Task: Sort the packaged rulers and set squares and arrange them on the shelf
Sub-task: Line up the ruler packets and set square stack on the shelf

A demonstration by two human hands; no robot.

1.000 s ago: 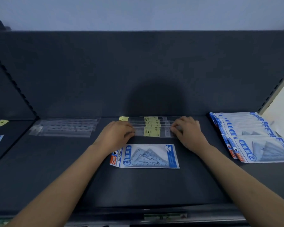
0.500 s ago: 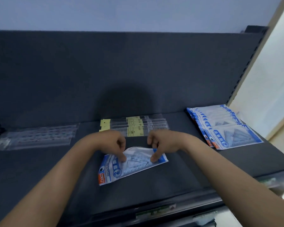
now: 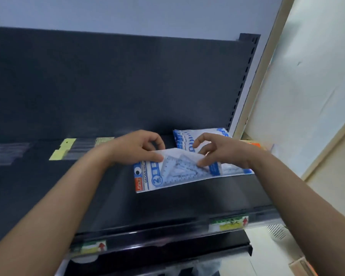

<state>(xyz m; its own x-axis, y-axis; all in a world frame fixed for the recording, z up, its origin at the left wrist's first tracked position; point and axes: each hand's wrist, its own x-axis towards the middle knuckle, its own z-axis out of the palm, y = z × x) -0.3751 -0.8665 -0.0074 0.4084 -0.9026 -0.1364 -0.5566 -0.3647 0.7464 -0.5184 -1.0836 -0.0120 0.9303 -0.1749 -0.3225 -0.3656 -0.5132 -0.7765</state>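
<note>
Pinching the blue-and-white plastic packet of clear set squares (image 3: 168, 177) along its top edge with left hand (image 3: 135, 150) and right hand (image 3: 224, 154), over the dark metal shelf (image 3: 84, 196) just left of the matching packet stack (image 3: 184, 136). Keep it level, then lower squarely, edges aligned

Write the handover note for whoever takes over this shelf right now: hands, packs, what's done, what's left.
The left grip pinches the upper left edge of the set-square pack; the right grip pinches its upper right.
The pack is held tilted over the shelf, just in front of the set-square stack at the right end.
Done: yellow-labelled ruler packs lie grouped mid-shelf, with clear ruler packs to their left.
Left: probably lay the held pack on the stack and square it up.
</note>
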